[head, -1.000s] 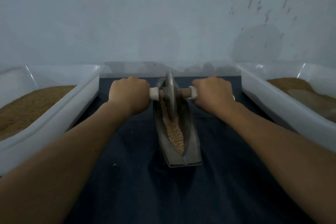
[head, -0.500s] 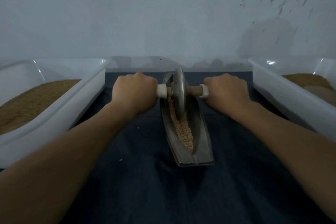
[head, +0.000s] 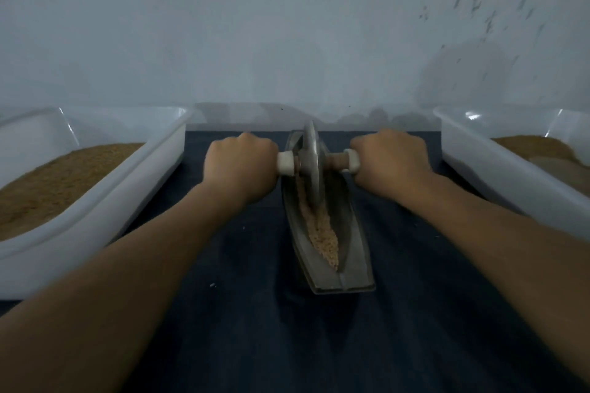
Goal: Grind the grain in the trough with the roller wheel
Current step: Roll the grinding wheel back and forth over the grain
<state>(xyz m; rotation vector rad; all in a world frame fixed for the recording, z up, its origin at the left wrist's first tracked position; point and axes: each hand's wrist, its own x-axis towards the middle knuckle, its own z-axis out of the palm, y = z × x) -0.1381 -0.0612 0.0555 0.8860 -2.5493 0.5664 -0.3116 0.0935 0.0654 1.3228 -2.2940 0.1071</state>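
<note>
Roller wheel (head: 310,166): grey metal disc, upright in trough (head: 354,252), far end, 12 o'clock. Left hand (head: 241,169) and right hand (head: 391,163) grip its axle ends. Tan grain (head: 324,236) lines the groove.

The left forearm (head: 127,265) and the right forearm (head: 498,233) were bare, each looking broad at the near edge and tapering toward the wrist farther off. The left hand (head: 241,166) and the right hand (head: 391,163) were bare too, with rounded knuckles and smooth backs. Their outlines were slightly blurred.
</note>
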